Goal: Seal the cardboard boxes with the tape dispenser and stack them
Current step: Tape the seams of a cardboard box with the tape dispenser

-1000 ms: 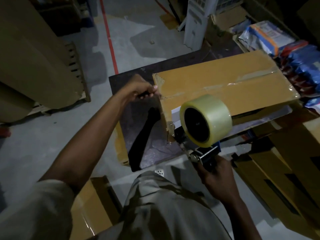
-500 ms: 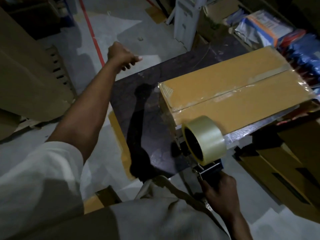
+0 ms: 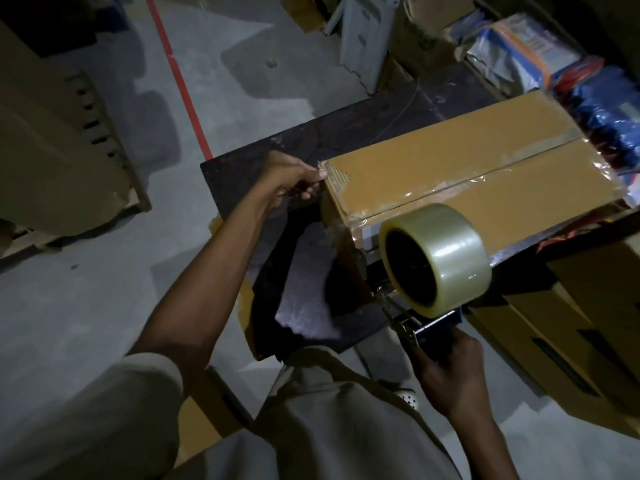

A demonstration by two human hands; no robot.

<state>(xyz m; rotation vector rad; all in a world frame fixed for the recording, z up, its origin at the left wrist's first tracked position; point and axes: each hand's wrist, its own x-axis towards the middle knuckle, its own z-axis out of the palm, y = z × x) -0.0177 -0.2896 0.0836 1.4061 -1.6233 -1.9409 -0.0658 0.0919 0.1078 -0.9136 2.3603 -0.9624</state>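
A brown cardboard box [image 3: 485,168] lies on a dark table [image 3: 277,174], with clear tape running along its top seam. My left hand [image 3: 287,181] is at the box's near left corner, fingers curled and touching the corner edge. My right hand [image 3: 450,372] grips the handle of the tape dispenser [image 3: 433,258], whose big clear roll sits against the box's near end face. A strip of tape stretches from the dispenser onto that end face.
Flattened and stacked cardboard boxes [image 3: 588,323] stand at the right below the table. Large cardboard sheets [image 3: 52,133] lean at the left. Wrapped packages [image 3: 519,53] pile up at the back right. A red line [image 3: 180,77] runs along the concrete floor.
My left hand, lifted away over the floor half a second ago, has come back to the box's near left corner. The dispenser stays at the box's near end.
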